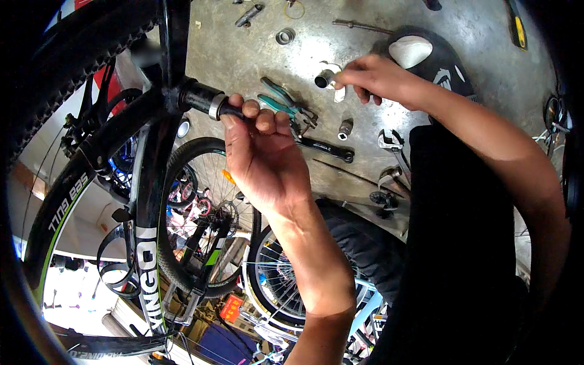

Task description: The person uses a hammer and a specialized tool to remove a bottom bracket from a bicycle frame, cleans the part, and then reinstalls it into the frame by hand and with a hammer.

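Note:
My left hand (264, 149) is closed, palm up, with thumb and fingers round the end of a black cylindrical part. A silver ring (216, 106) shows beside the fingertips, against the black tube shell (199, 96) of the bicycle frame (149, 201). My fingers partly hide the held part. Low over the concrete floor, my right hand (380, 80) has thumb and forefinger pinched together beside a small metal sleeve (322, 80) and some white crumpled material (339, 93). Anything between those fingertips is too small to make out.
On the floor lie green-handled pliers (280, 100), a black crank arm (325, 148), a metal socket (345, 129), an adjustable wrench (394, 146), a metal ring (285, 36) and a rod (362, 25). A black shoe (447, 55) stands by my right forearm. Bicycle wheels (267, 274) stand below.

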Demonstrator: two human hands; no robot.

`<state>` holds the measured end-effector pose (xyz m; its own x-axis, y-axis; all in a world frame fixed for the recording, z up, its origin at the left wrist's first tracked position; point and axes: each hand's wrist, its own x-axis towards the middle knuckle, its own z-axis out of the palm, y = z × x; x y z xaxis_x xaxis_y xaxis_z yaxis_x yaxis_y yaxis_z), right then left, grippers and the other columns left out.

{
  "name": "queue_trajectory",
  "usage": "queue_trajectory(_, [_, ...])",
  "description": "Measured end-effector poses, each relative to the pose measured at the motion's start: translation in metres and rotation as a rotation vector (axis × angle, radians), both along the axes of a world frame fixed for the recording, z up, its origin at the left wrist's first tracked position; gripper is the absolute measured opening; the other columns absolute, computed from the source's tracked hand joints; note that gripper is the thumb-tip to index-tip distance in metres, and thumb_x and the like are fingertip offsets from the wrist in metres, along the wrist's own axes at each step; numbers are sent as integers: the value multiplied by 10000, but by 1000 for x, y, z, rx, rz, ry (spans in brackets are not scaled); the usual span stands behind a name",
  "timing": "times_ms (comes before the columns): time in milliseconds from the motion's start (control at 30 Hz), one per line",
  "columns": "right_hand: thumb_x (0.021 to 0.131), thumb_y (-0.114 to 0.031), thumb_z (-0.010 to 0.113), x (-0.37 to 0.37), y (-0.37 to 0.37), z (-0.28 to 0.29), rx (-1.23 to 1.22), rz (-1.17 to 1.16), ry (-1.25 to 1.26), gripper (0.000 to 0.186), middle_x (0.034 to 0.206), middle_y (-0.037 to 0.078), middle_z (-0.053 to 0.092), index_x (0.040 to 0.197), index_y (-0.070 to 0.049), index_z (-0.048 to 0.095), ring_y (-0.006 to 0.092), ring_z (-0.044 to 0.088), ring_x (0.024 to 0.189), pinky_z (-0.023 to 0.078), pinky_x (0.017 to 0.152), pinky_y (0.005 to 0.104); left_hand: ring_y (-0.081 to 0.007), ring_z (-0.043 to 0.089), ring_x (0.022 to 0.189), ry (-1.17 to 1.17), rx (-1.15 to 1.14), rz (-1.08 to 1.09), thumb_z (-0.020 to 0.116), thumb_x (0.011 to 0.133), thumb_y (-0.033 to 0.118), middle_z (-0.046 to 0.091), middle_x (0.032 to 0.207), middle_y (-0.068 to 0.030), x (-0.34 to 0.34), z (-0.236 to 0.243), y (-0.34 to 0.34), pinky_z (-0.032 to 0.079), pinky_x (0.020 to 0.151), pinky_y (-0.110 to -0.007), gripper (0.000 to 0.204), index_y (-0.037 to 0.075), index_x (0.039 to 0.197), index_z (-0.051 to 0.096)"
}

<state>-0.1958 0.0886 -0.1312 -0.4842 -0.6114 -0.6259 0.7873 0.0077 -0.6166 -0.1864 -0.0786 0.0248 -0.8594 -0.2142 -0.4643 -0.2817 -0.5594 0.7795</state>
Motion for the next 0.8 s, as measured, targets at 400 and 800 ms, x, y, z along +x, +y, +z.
queue_trajectory(400, [911,-422,671,-82,-68,88,-429,-285,345,432,718,34,602,898,9,709,103,540,610,432,557,272,-110,556,807,-18,-65,21,574,1032,246,599,991,-14,-3,-1,8,497,822,-332,269,50,1215,554])
queue_trajectory(800, [849,-389,722,-88,-68,100,-397,-245,170,417,651,34,594,686,-9,660,113,529,566,431,548,279,-102,566,801,-39,-120,28,561,1040,261,614,995,-9,-4,0,7,502,826,-323,261,56,1201,572])
